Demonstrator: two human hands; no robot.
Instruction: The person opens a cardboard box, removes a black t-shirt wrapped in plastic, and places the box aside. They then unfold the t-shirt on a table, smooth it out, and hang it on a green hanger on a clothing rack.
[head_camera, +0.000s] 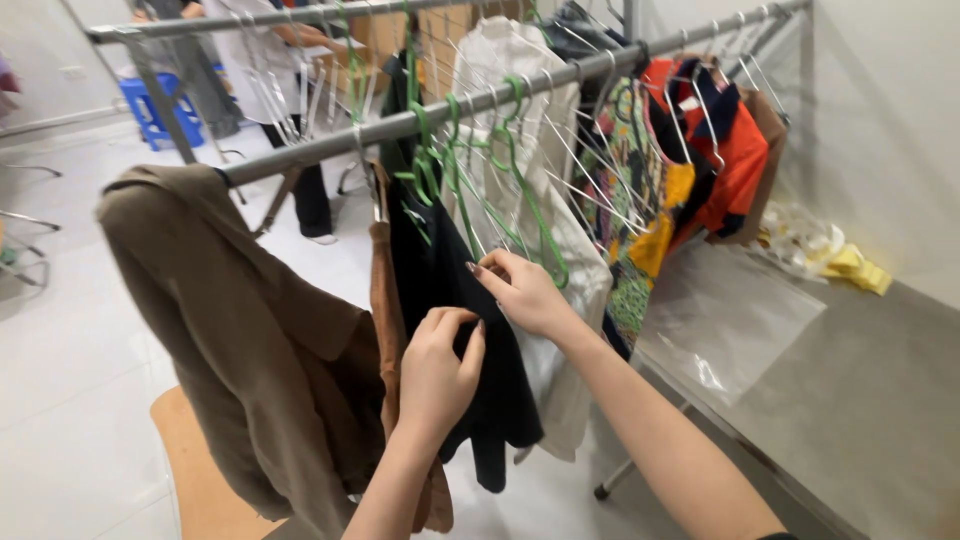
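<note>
A metal clothes rail (330, 145) runs across the view with clothes and hangers on it. A black garment (435, 270) hangs near the middle, between a brown garment (385, 300) and a cream shirt (560, 300). My left hand (437, 370) pinches the black garment's fabric. My right hand (520, 290) grips the same black cloth a little higher, beside several empty green hangers (480, 170). An olive-brown jacket (240, 340) is draped over the rail's left end.
Colourful clothes (690, 160) hang at the rail's right end. A grey table (860, 400) holds clear plastic bags (720, 320) and yellow cloth (850, 265). Another person (290, 100) stands behind the rail. A blue stool (155, 105) stands far left, a wooden seat (200, 470) below.
</note>
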